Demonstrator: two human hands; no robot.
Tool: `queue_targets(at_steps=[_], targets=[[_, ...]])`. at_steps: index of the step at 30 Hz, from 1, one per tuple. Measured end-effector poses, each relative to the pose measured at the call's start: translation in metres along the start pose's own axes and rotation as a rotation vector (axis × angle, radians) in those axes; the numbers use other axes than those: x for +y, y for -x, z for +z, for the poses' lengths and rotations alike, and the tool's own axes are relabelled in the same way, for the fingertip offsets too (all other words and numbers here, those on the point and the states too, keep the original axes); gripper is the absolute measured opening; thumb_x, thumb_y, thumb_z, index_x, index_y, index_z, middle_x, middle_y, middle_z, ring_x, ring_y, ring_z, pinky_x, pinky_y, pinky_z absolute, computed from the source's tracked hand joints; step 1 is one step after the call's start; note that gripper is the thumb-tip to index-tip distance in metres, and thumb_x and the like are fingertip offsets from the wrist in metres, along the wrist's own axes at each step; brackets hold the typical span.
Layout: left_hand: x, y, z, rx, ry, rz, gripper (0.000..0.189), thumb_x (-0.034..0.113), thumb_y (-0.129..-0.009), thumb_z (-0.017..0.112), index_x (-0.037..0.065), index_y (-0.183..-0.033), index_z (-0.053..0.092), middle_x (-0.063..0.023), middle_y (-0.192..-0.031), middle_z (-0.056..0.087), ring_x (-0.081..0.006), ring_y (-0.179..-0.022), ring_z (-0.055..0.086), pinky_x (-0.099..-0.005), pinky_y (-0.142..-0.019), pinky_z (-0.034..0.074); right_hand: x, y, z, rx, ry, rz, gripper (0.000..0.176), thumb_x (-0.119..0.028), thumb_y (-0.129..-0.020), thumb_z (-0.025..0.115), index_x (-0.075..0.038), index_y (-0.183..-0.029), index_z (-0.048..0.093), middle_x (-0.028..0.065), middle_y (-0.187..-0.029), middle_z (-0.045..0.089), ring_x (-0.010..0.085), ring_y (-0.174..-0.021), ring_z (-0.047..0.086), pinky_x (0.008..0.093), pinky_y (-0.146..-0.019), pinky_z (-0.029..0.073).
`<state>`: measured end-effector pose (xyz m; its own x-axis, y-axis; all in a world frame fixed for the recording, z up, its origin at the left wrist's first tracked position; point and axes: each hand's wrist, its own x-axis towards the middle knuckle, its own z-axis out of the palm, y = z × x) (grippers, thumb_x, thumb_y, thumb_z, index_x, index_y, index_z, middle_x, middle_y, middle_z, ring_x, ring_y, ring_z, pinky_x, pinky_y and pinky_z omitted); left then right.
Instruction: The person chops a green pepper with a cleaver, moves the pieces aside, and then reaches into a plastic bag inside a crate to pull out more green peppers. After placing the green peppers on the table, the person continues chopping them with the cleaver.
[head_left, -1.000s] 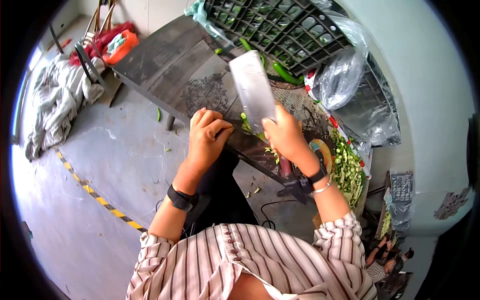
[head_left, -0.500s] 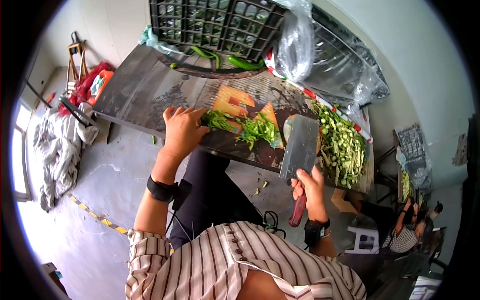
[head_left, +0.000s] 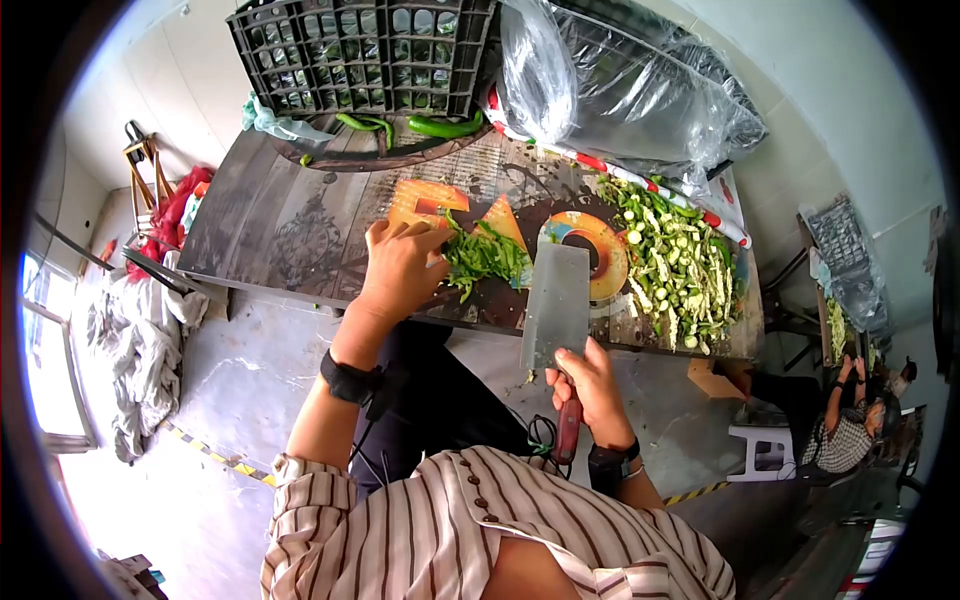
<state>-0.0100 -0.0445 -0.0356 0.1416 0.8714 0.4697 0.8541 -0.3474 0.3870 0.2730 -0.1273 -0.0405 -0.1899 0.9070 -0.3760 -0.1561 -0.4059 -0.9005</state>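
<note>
My left hand [head_left: 402,265] is at the table's near edge with its fingers bent and apart. Its fingertips meet the left side of a small heap of shredded green pepper [head_left: 488,256]. My right hand [head_left: 590,388] is wrapped around the red handle of a cleaver [head_left: 558,300]. The broad blade stands just right of the heap, its lower part over the table edge. A larger pile of sliced green peppers [head_left: 688,275] lies on the right end of the table.
The wooden table [head_left: 270,225] carries a black crate [head_left: 365,60] of peppers at the back. Whole green peppers [head_left: 445,127] lie before it. Clear plastic [head_left: 650,90] covers the back right. A person [head_left: 845,430] sits at far right near a white stool [head_left: 762,453].
My left hand has moved right against the shredded pepper, and the cleaver has come left toward it. The heap is narrower and more bunched. The view has also shifted.
</note>
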Motion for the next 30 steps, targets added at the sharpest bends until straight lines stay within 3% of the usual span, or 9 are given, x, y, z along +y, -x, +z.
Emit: queue_targets(at_steps=[3, 4, 8, 11, 17, 25, 30], targets=[[0.002, 0.005, -0.024, -0.071, 0.082, -0.083, 0.044, 0.022, -0.072, 0.068, 0.015, -0.116, 0.066, -0.003, -0.094, 0.066, -0.0239, -0.093, 0.06, -0.0428, -0.099, 0.031, 0.004, -0.003, 0.003, -0.017, -0.016, 0.009, 0.019, -0.011, -0.094, 0.051, -0.003, -0.111, 0.047, 0.0089, -0.069, 0.057, 0.0086, -0.042, 0.047, 0.027, -0.036, 0.046], [0.001, 0.006, -0.031, -0.13, 0.092, -0.123, 0.046, 0.029, -0.071, 0.072, 0.017, -0.116, 0.065, -0.003, -0.095, 0.065, -0.0245, -0.101, 0.058, -0.0466, -0.101, 0.028, 0.004, -0.003, 0.004, -0.009, 0.002, 0.006, 0.02, -0.012, -0.094, 0.052, -0.003, -0.112, 0.048, 0.0094, -0.07, 0.057, 0.0086, -0.042, 0.047, 0.0265, -0.037, 0.045], [-0.001, 0.011, -0.033, -0.204, -0.065, -0.093, 0.065, 0.037, -0.063, 0.076, 0.015, -0.122, 0.06, -0.005, -0.102, 0.063, -0.0244, -0.104, 0.056, -0.047, -0.102, 0.026, 0.002, -0.004, 0.01, 0.006, 0.017, 0.012, 0.021, -0.013, -0.094, 0.052, -0.003, -0.112, 0.049, 0.0098, -0.071, 0.058, 0.0086, -0.042, 0.047, 0.0266, -0.038, 0.046], [0.0, 0.006, -0.019, -0.176, -0.052, -0.058, 0.065, 0.036, -0.061, 0.076, 0.014, -0.12, 0.061, -0.0049, -0.1, 0.063, -0.0243, -0.104, 0.056, -0.0471, -0.102, 0.026, -0.001, -0.007, 0.016, -0.021, 0.04, 0.022, 0.021, -0.012, -0.094, 0.053, -0.003, -0.112, 0.047, 0.0111, -0.071, 0.058, 0.0095, -0.043, 0.048, 0.0274, -0.038, 0.046], [0.001, -0.002, 0.0, -0.07, -0.049, 0.012, 0.06, 0.035, -0.06, 0.077, 0.01, -0.113, 0.064, -0.0057, -0.094, 0.064, -0.0241, -0.099, 0.058, -0.0457, -0.101, 0.029, -0.003, -0.022, 0.033, -0.106, 0.065, 0.043, 0.025, -0.012, -0.094, 0.055, -0.002, -0.113, 0.042, 0.0142, -0.072, 0.058, 0.0115, -0.044, 0.051, 0.0284, -0.037, 0.047], [0.01, -0.005, 0.01, -0.023, -0.007, -0.045, 0.042, 0.032, -0.066, 0.075, 0.009, -0.1, 0.066, -0.0069, -0.087, 0.064, -0.0254, -0.091, 0.06, -0.0483, -0.099, 0.031, -0.002, -0.04, 0.063, -0.197, 0.063, 0.013, 0.016, -0.01, -0.095, 0.051, 0.0, -0.106, 0.045, 0.0125, -0.07, 0.057, 0.0119, -0.043, 0.053, 0.0273, -0.037, 0.048], [0.019, -0.004, 0.012, -0.01, 0.052, -0.072, 0.039, 0.032, -0.067, 0.074, 0.009, -0.098, 0.067, -0.0071, -0.087, 0.064, -0.0261, -0.089, 0.061, -0.0479, -0.098, 0.032, 0.003, -0.042, 0.065, -0.199, 0.069, 0.029, 0.019, -0.013, -0.095, 0.051, -0.004, -0.112, 0.047, 0.0115, -0.073, 0.057, 0.01, -0.044, 0.048, 0.0276, -0.039, 0.046]])
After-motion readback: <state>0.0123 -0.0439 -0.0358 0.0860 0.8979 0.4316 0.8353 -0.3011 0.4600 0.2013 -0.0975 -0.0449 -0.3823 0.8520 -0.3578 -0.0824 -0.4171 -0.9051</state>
